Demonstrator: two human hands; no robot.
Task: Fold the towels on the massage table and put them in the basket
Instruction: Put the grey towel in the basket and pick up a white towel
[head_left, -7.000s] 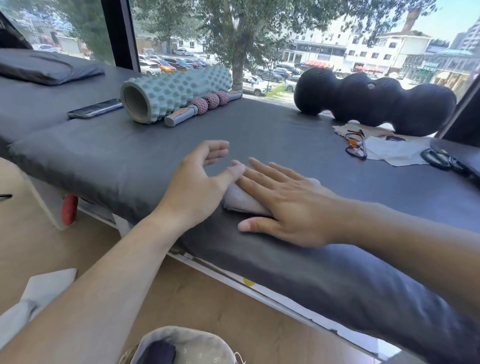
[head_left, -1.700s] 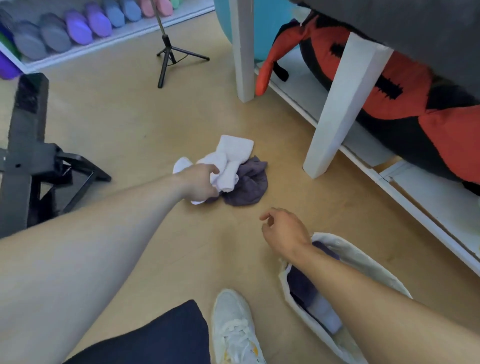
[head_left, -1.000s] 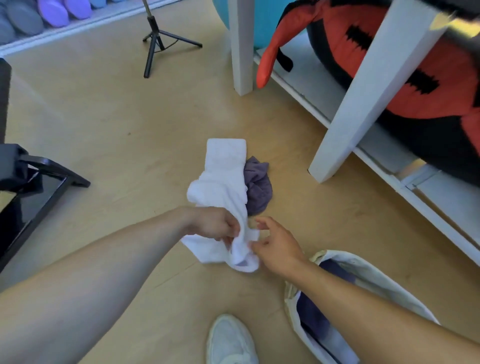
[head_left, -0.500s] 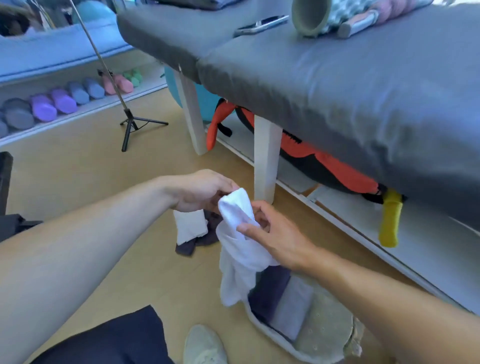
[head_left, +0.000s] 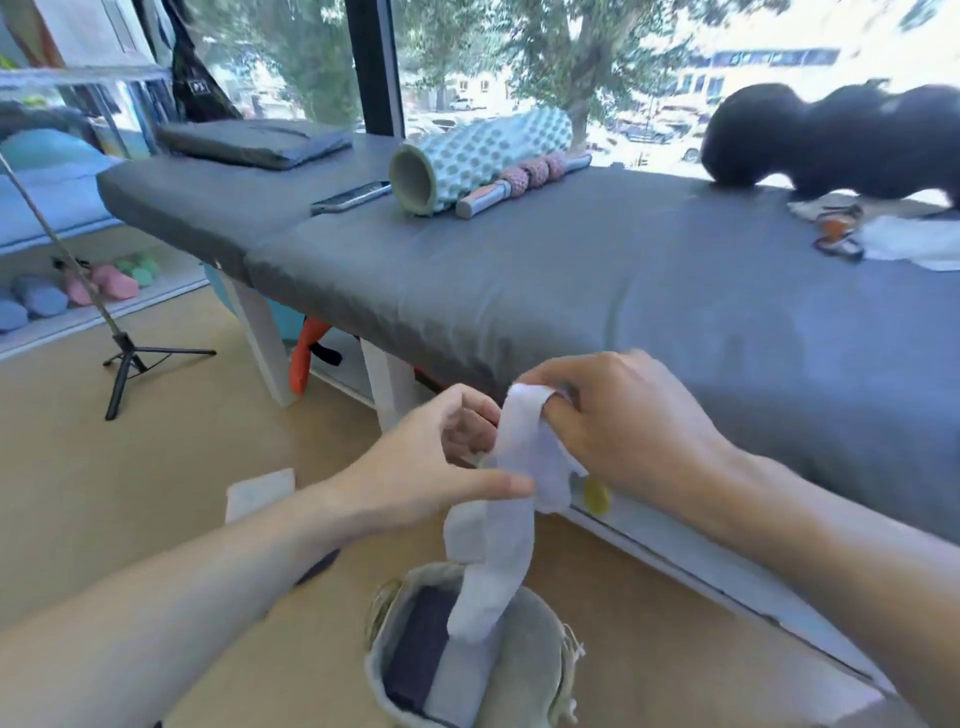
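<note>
I hold a white towel (head_left: 506, 499) up in front of me with both hands, at the near edge of the massage table (head_left: 597, 270); my right hand (head_left: 618, 431) grips its top end, fingers curled round the cloth where it loops over them; my left hand (head_left: 426, 467) is just beside it, thumb stretched out across the towel's middle and touching it, the other fingers curled loosely behind, though I cannot tell whether they close on the cloth; the towel hangs in a long twisted strip, its lower end dangling into the basket (head_left: 540, 670) on the floor below my hands; inside the basket lie a dark folded towel (head_left: 421, 649) on the left and a pale grey one (head_left: 457, 680) beside it, touching; on the floor to the left of my left forearm lies another white cloth (head_left: 260, 491), partly hidden by the arm; on the table, well apart from my hands, a phone (head_left: 350, 196) lies just beside a green foam roller (head_left: 478, 156), with a pink-beaded massage stick (head_left: 519, 182) against the roller's right side; farther right sits a black lumpy roller (head_left: 831, 140), and near it glasses (head_left: 836, 236) rest on a white cloth; a tripod (head_left: 124, 358) stands on the floor at left.
</note>
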